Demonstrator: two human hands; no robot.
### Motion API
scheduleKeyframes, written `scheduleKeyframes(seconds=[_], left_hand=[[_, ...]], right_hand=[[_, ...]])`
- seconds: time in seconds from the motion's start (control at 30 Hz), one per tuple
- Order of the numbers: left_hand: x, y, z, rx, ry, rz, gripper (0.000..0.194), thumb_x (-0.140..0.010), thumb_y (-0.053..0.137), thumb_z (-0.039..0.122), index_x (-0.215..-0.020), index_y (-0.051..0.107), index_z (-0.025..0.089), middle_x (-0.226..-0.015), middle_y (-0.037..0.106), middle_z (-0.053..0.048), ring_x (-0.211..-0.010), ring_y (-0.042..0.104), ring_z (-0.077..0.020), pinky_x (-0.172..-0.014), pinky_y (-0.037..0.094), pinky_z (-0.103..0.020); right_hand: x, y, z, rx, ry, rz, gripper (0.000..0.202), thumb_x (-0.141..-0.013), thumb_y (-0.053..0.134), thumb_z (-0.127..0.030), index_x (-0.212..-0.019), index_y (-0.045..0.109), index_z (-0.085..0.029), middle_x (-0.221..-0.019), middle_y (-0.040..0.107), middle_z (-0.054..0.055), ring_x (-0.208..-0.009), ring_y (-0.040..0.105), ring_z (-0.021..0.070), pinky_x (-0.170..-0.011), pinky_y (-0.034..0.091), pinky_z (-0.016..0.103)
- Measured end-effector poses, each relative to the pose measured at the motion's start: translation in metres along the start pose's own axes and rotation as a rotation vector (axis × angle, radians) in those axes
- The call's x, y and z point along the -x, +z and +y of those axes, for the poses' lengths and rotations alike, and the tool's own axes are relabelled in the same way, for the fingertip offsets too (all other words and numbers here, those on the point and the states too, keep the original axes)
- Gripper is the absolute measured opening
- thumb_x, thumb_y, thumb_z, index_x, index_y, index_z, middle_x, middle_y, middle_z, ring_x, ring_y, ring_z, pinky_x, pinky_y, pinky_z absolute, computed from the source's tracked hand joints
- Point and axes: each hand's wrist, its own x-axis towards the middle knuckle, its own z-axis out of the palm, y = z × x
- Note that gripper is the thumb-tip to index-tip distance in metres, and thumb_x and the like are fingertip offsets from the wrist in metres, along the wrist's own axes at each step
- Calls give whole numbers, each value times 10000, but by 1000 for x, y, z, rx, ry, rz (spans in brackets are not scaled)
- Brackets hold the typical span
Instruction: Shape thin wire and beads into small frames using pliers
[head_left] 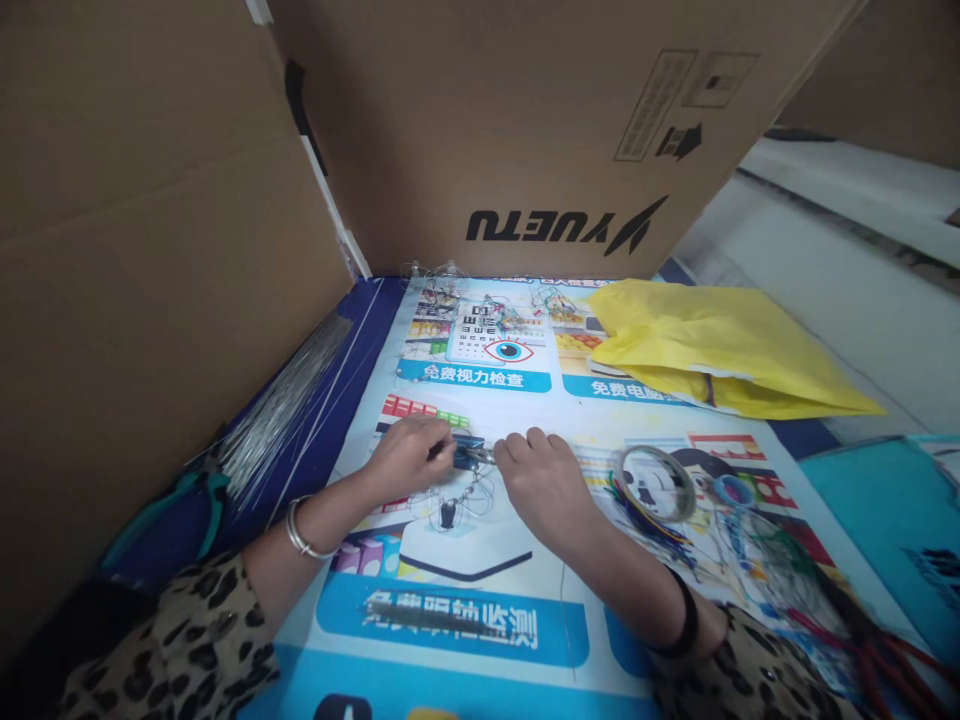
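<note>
Thin silvery bent wire with small beads (471, 492) spans the space between my hands, just above the printed sheet. My left hand (411, 458) is closed on one side of the wire, its fingertips pinched together. On the other side my right hand (544, 488) is also closed, with thumb and fingers pinching the wire's end. Loops of the wire hang below the fingers; their fine detail is blurred. A loose straight wire (564, 610) runs down below my right hand.
Teal-handled pliers (169, 520) and a bundle of straight wires (289, 405) lie at left. Finished-looking wire loops (487, 310) sit at the back. To the right are a yellow bag (720, 345), a tape roll (684, 490) and red-handled scissors (885, 655). Cardboard walls (450, 120) enclose the back and left.
</note>
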Motion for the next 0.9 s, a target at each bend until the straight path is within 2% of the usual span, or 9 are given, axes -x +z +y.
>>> scheduleKeyframes(seconds=[0.37,0.73,0.9], left_hand=[[-1,0,0,-15,14,7,153,-765,470,147,-614,488,165,-568,505,16,-566,465,-114,-569,331,-231],[-1,-2,0,48,-5,12,115,-725,466,120,-628,511,161,-585,528,11,-575,480,-113,-567,358,-221],[-2,-3,0,73,12,25,123,-743,463,121,-634,502,163,-586,516,17,-572,468,-108,-567,355,-218]], right_hand=[[-1,-3,-1,-55,35,-71,107,-808,524,-112,-891,568,-165,-800,585,62,-737,464,188,-587,233,311],[0,3,2,-53,31,29,82,-822,516,-134,-871,568,-173,-789,548,52,-759,430,194,-632,231,321],[3,5,3,-52,42,35,82,-826,503,-137,-855,571,-173,-781,542,51,-758,415,197,-637,224,331]])
